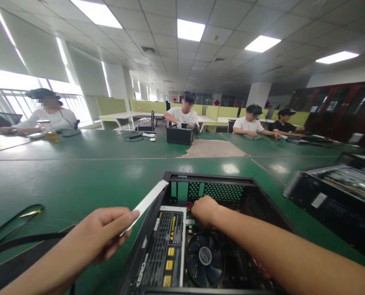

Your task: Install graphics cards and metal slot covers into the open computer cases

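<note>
A black computer case [246, 181] lies in front of me with its inside facing up. My left hand [104, 229] pinches a flat, whitish strip [150, 200] between thumb and fingers, and the strip's far end meets the case's upper left corner. Deep in the case, my right hand [204, 209] is closed beside some red and dark wires [189, 206]; what its fingers hold is hidden behind the hand. A labelled power supply [161, 250] sits along the left side. Right of it is a round black cooling fan [205, 257].
Another opened computer case [330, 192] stands at the right. Black cables [16, 219] and a dark panel [25, 256] lie at the left. Across the green table [109, 176], several people sit working, one behind a black box [180, 135].
</note>
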Demonstrator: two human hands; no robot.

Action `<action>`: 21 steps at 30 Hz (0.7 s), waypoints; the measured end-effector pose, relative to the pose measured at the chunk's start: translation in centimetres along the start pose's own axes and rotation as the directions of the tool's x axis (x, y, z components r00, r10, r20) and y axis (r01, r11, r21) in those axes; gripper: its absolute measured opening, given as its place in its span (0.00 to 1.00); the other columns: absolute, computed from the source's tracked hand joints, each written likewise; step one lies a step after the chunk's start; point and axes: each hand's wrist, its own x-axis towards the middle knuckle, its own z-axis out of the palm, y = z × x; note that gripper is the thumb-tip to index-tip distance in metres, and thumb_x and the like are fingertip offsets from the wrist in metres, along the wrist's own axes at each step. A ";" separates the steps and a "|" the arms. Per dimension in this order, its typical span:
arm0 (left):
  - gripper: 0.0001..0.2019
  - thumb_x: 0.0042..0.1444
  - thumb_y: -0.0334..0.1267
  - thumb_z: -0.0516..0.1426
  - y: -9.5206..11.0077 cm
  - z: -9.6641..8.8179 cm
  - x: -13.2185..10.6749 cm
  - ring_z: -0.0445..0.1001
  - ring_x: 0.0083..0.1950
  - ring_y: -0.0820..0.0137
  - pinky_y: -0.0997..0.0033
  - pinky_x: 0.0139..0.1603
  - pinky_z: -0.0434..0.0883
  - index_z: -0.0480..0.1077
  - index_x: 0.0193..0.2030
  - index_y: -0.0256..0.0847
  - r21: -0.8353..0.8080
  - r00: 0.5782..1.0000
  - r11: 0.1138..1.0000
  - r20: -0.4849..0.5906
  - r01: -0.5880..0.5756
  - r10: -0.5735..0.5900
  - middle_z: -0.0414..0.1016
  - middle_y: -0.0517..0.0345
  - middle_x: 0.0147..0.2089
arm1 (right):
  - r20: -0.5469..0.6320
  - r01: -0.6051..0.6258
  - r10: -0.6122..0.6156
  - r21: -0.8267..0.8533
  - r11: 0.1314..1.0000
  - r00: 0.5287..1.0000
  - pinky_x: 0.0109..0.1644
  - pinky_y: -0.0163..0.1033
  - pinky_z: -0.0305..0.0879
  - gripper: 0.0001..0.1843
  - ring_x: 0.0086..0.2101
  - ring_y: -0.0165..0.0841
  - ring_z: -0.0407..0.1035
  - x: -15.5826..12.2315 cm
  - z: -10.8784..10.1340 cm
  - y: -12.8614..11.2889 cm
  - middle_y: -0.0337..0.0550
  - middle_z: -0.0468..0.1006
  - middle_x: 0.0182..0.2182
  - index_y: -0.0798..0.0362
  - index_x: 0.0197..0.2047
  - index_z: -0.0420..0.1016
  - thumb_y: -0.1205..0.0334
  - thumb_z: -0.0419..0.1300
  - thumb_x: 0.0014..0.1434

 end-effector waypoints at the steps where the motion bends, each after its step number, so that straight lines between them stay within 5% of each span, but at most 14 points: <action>1: 0.22 0.53 0.55 0.52 1.4 0.2 0.6 0.55 0.18 0.77 0.78 0.18 0.53 0.61 0.19 0.39 0.033 0.997 0.997 0.004 -0.074 0.074 0.58 0.65 0.17 | 0.013 0.006 -0.006 -0.003 1.000 1.000 0.40 0.44 0.70 0.15 0.39 0.45 0.74 0.2 0.3 0.2 0.55 0.79 0.38 0.55 0.37 0.78 0.59 0.65 0.45; 3: 0.21 0.53 0.49 0.53 4.4 1.1 1.8 0.63 0.24 0.74 0.75 0.25 0.61 0.59 0.15 0.38 0.114 0.953 0.948 -0.013 -0.298 0.302 0.64 0.61 0.22 | 0.033 0.014 -0.014 -0.004 1.000 0.999 0.39 0.45 0.70 0.17 0.39 0.46 0.74 0.3 0.8 0.5 0.56 0.78 0.38 0.55 0.39 0.78 0.54 0.64 0.47; 6: 0.17 0.50 0.37 0.52 8.3 3.4 3.9 0.71 0.37 0.69 0.71 0.37 0.65 0.58 0.13 0.38 0.207 0.806 0.804 -0.099 -0.557 0.584 0.73 0.56 0.33 | 0.015 0.038 -0.038 0.006 0.999 0.999 0.39 0.47 0.69 0.19 0.39 0.48 0.73 0.2 1.1 0.7 0.56 0.78 0.39 0.56 0.39 0.77 0.53 0.63 0.46; 10: 0.15 0.43 0.28 0.53 11.7 7.1 7.5 0.73 0.49 0.67 0.67 0.48 0.67 0.54 0.11 0.40 0.224 0.629 0.640 -0.125 -0.735 0.767 0.78 0.54 0.37 | -0.064 0.026 -0.021 0.074 0.997 0.998 0.38 0.42 0.67 0.17 0.39 0.43 0.72 0.0 0.8 1.7 0.49 0.78 0.38 0.51 0.41 0.75 0.54 0.60 0.47; 15: 0.14 0.42 0.27 0.55 13.5 10.1 12.0 0.70 0.55 0.67 0.64 0.59 0.62 0.56 0.11 0.41 0.341 0.378 0.369 -0.044 -0.864 0.925 0.79 0.49 0.43 | -0.165 -0.128 0.169 0.231 0.964 0.972 0.34 0.40 0.62 0.11 0.36 0.41 0.70 -1.3 0.2 4.1 0.48 0.76 0.33 0.54 0.34 0.74 0.59 0.54 0.50; 18: 0.12 0.43 0.29 0.55 13.5 10.8 13.5 0.69 0.56 0.68 0.65 0.61 0.61 0.61 0.12 0.41 0.435 0.364 0.307 0.053 -0.847 0.930 0.77 0.48 0.47 | -0.128 -0.143 0.206 0.384 0.912 0.970 0.33 0.37 0.60 0.10 0.33 0.37 0.69 -2.8 0.5 4.5 0.44 0.75 0.30 0.55 0.32 0.73 0.58 0.58 0.47; 21: 0.12 0.44 0.30 0.55 13.3 11.3 14.2 0.71 0.54 0.68 0.65 0.63 0.59 0.62 0.12 0.42 0.478 0.390 0.272 0.166 -0.835 0.906 0.78 0.50 0.44 | -0.033 -0.044 0.077 0.570 0.821 0.997 0.31 0.30 0.60 0.15 0.33 0.29 0.68 -3.9 1.2 4.2 0.34 0.74 0.31 0.50 0.38 0.74 0.53 0.61 0.48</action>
